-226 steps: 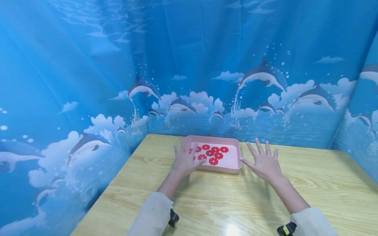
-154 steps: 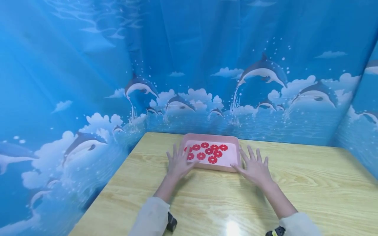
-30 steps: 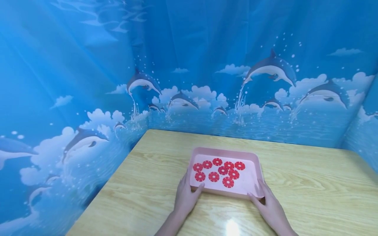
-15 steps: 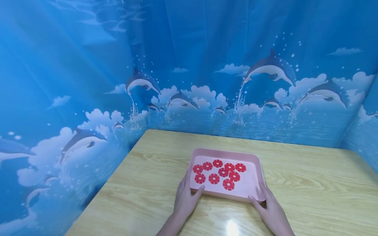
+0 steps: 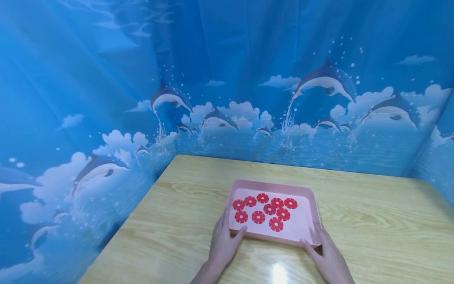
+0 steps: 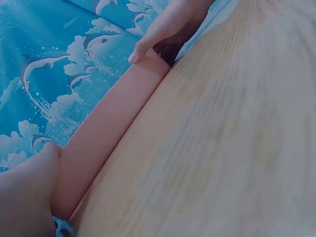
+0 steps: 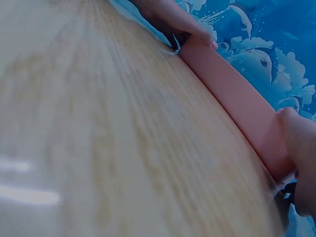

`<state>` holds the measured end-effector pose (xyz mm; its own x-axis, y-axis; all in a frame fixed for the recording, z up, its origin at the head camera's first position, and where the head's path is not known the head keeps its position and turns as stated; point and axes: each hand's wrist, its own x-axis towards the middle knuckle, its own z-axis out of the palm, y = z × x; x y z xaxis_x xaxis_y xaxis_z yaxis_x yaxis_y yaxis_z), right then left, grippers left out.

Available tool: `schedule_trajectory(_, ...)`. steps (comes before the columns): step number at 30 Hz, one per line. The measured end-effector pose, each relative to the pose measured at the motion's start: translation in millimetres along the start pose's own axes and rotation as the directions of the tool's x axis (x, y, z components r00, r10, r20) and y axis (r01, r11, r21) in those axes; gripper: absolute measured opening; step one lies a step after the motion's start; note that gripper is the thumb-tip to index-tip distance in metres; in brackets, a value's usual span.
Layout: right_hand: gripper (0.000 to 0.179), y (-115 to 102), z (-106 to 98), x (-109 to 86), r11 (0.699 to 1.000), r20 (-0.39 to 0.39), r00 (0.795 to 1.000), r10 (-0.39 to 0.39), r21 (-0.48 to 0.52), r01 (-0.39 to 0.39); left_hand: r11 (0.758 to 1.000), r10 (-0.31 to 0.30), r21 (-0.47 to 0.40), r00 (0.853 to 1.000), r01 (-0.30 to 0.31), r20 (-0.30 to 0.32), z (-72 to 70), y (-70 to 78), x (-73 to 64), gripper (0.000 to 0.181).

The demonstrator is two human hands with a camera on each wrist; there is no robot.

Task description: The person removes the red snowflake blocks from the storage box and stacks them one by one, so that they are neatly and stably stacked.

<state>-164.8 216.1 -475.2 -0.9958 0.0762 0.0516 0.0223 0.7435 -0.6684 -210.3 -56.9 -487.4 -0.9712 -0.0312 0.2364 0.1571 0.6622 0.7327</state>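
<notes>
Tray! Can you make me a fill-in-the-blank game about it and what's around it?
1. The tray is coloured ____.
2. The round pieces inside it are coloured ____.
3. Counting the left hand and the right hand, ____ hands hold the tray.
4. The curtain behind the table shows leaping ____.

Missing words: pink; red; two; dolphins.

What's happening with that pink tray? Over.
Left hand and right hand gripping pink tray at near corners. Red discs inside. Nothing seen in its way.

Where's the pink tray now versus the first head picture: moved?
Yes: the pink tray came nearer, away from the far edge of the table.
</notes>
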Motion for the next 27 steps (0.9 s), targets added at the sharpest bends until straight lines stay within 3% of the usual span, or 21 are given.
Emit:
schedule_trajectory(12,0.087,1.8,-2.0,-8.5,1.000,0.022,0.999,0.028,-0.012,-0.028,1.000,0.003,0.001,1.000,-0.003,-0.004,0.0,2.7,-9.0,0.084)
schedule_trajectory(19,0.086,4.7,-2.9,-16.1,1.000,0.005,1.000,0.018,-0.015,-0.018,0.999,-0.038,0.007,0.999,0.038,0.023,-0.6,7.3,-15.3,0.085)
schedule_trajectory(27,0.094,6.0,-6.2,-19.8,0.995,0.080,0.992,0.099,-0.028,-0.097,1.000,-0.029,0.005,0.999,0.029,0.041,-2.1,9.8,-22.9,0.086)
